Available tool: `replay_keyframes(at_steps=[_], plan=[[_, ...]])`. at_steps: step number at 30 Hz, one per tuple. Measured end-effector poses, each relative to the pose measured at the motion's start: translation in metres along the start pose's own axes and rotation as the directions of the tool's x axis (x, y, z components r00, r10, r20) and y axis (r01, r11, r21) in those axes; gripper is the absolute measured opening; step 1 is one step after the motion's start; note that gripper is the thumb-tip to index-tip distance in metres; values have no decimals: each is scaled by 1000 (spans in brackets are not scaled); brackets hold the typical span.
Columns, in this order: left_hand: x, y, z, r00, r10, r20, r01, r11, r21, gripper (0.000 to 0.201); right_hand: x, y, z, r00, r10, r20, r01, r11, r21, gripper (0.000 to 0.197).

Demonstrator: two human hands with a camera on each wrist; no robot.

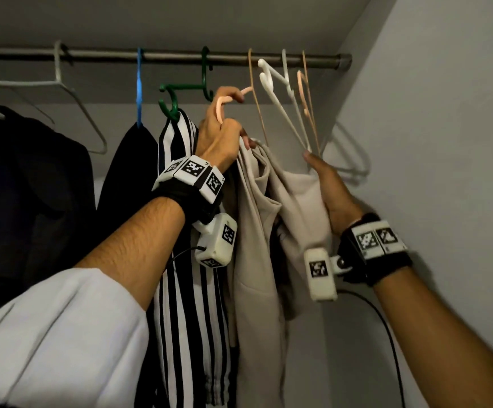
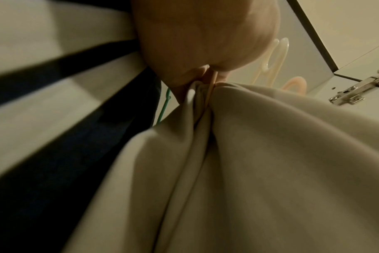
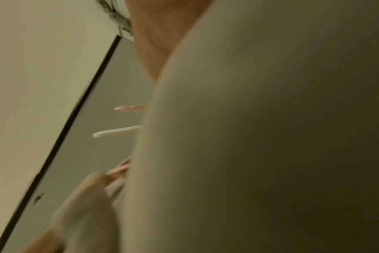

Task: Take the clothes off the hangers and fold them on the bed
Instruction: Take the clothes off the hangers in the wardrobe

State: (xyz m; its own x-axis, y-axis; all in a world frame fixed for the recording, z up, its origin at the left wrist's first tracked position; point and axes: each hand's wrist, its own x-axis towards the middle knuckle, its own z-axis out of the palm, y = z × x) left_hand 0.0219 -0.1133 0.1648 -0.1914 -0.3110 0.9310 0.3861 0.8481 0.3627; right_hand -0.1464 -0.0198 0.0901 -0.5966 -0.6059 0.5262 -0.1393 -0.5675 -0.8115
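Beige clothing hangs in long folds straight down, its long axis upright, in the right part of the wardrobe, bunched at the top where a pink hanger carries it. The left hand is curled around this hanger just below its hook, fingers closed on the plastic and on the gathered top of the cloth; the hook stands above the knuckles, below the rail and not over it. In the left wrist view the beige cloth fans downward from the pinched point under the hand. The right hand lies on the right side of the beige clothing with its thumb up against the cloth; whether its fingers grip the cloth behind cannot be told, since the fabric hides them and the right wrist view is blurred. Just left of the beige piece a black and white striped garment hangs from a green hanger. Further left, dark clothes hang from a blue hanger and a white hanger. To the right, empty hangers dangle from the rail near the side wall.
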Motion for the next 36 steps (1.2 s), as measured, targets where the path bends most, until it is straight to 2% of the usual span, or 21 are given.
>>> replay_keyframes(at_steps=[1, 3, 6, 9, 12, 16, 19, 23, 25, 27, 29, 31, 33, 36], plan=[[0, 0, -1, 1000, 0, 4, 0, 1000, 2, 61, 5, -7, 5, 998, 49, 36, -50, 999, 8, 49], [-1, 1, -3, 1000, 4, 12, -5, 1000, 22, 61, 10, -19, 17, 997, 37, 66, -32, 997, -66, 37], [0, 2, -4, 1000, 2, 22, -3, 998, 55, 60, 12, -18, 27, 979, -191, -76, 176, 969, -171, 11], [-2, 5, 0, 1000, 10, 21, -11, 998, 55, 57, -7, 1, 30, 936, -330, -126, 303, 933, -196, 16], [-3, 9, 5, 1000, 20, -2, -20, 998, 67, 56, -37, 19, 26, 896, -435, -91, 417, 893, -170, 14], [-5, 6, 8, 999, 42, 4, -42, 997, 60, 56, -75, 32, 15, 861, -508, 3, 489, 827, -279, 28], [-4, 2, 6, 1000, 9, 1, -9, 1000, 8, 58, -98, 38, 6, 866, -500, 10, 480, 826, -294, 35], [-5, 5, 7, 1000, -23, 18, 24, 998, -56, 60, -110, 45, -4, 915, -401, -51, 379, 894, -238, 36], [-5, 6, 7, 1000, -21, 15, 22, 999, -45, 59, -109, 42, -7, 898, -431, -86, 391, 872, -294, 43], [-5, 5, 5, 1000, 4, 6, -4, 1000, -10, 58, -98, 32, -8, 864, -494, -94, 427, 820, -382, 40], [-5, 3, 3, 1000, 16, 11, -16, 1000, 18, 57, -74, 17, -6, 862, -493, -115, 391, 792, -469, 39], [-4, 0, 1, 1000, -8, 19, 8, 1000, -11, 58, -47, -2, 3, 898, -431, -88, 327, 787, -524, 49], [-4, 0, 2, 1000, -25, 17, 25, 999, -26, 61, -25, -19, 19, 944, -329, -2, 272, 783, -560, 50], [-6, 1, 4, 1000, -5, 14, 5, 999, 32, 59, 2, -28, 41, 961, -272, 41, 244, 776, -582, 45]])
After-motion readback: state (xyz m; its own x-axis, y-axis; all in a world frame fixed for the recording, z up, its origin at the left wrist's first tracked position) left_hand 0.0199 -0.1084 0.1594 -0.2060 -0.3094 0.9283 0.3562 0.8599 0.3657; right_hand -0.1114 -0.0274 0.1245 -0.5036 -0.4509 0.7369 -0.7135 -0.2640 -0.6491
